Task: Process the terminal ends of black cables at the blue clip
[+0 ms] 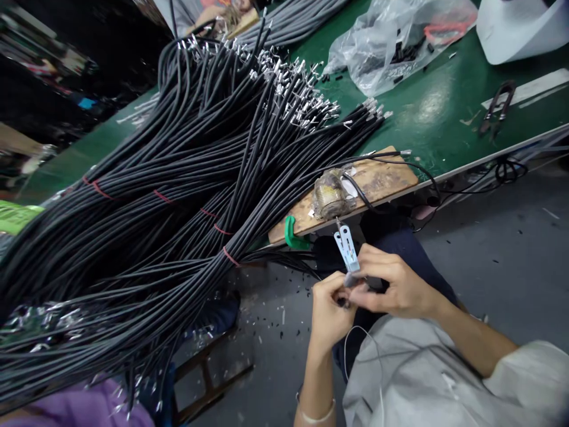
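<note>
Just past the table's front edge, my left hand (332, 311) and my right hand (391, 283) meet with their fingertips together. My left fingers are curled, and my right thumb and fingers pinch beside them; whatever lies between them is too small and hidden to name. A light blue clothes peg (347, 249) points down right above my fingertips, its upper end at a thin rod by the board. Behind it, a taped, yellowish round lump (331, 196) sits on a wooden board (386, 178). A green clamp (293, 233) grips the board's edge to the left.
Black cables (178, 172) with silvery stripped ends lie in big bundles across the green table (427, 112), tied with red bands. A clear plastic bag (377, 44) holds small black pieces. Thread snips (498, 110) lie right. Another person's hand (213, 15) shows at the far side.
</note>
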### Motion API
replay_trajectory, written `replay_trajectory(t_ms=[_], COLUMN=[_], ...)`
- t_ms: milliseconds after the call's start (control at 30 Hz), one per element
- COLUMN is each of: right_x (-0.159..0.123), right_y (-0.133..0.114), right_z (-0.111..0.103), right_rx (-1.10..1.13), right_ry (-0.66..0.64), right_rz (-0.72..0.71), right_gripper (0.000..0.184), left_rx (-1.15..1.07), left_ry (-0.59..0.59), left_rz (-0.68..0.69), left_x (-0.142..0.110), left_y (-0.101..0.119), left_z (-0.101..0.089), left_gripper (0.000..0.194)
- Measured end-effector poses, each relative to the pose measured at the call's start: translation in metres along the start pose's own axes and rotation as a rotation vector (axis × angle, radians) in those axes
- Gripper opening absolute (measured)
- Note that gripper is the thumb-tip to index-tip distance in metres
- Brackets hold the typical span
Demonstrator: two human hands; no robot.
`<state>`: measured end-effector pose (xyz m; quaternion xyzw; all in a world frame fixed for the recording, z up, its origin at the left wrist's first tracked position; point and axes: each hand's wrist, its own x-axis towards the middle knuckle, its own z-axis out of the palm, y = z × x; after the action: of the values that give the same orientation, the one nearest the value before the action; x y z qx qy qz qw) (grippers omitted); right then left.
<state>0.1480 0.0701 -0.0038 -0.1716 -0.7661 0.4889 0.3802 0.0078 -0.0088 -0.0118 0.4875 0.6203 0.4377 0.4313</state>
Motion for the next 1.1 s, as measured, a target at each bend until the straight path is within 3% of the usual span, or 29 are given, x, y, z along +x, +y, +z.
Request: replay_trajectory(t_ms=[67,233,333,433,567,633,833,900,967,1100], right_x=[-0.002,-0.002,-0.002,-0.005,-0.01,-0.012,-0.013,-0.013,-0.014,-0.016], right_y=[0.0,0.002,0.005,0.005,0.001,0.001,0.007,0.01,0.013,0.017], right_z=[0.003,0.006,0.005,0.012,0.03,0.038,0.049,0.051,0.051,0.04], right_rx=[0.018,0.104,0.166,-0.004,-0.243,-0.09,0.872,1.069,1.092,0.929], right_ry=[-0.046,0.148,0.183,0.278,0.507,0.517,0.426,0.398,0.366,0.321], right_rz=[-0.004,-0.005,0.041,0.072,0.008,0.071,0.436,0.525,0.543,0.453], right_gripper=[0.018,0.017,0.022,0.029,0.029,0.023,0.027,0.028,0.027,0.029], left_rx=[0.034,-0.085,-0.151,-0.087,-0.027,-0.067,-0.17,-0.135,-0.119,-0.198], left_ry=[-0.022,0.011,0.061,0.148,0.224,0.224,0.245,0.237,0.193,0.095], left_rz=[0.008,0.083,0.134,0.126,0.002,-0.043,-0.018,-0.016,-0.038,-0.123], left_x=[0.003,-0.002,-0.012,-0.019,-0.023,-0.022,-0.021,-0.021,-0.021,-0.016], left_y=[-0.002,-0.005,-0.006,-0.005,0.001,0.002,0.002,0.002,0.002,0.005], left_z=[0.001,-0.006,-0.008,-0.003,0.009,0.012,0.01,0.008,0.005,-0.002], left_gripper=[0.022,0.01,0.008,0.01,0.015,0.021,0.03,0.034,0.04,0.05])
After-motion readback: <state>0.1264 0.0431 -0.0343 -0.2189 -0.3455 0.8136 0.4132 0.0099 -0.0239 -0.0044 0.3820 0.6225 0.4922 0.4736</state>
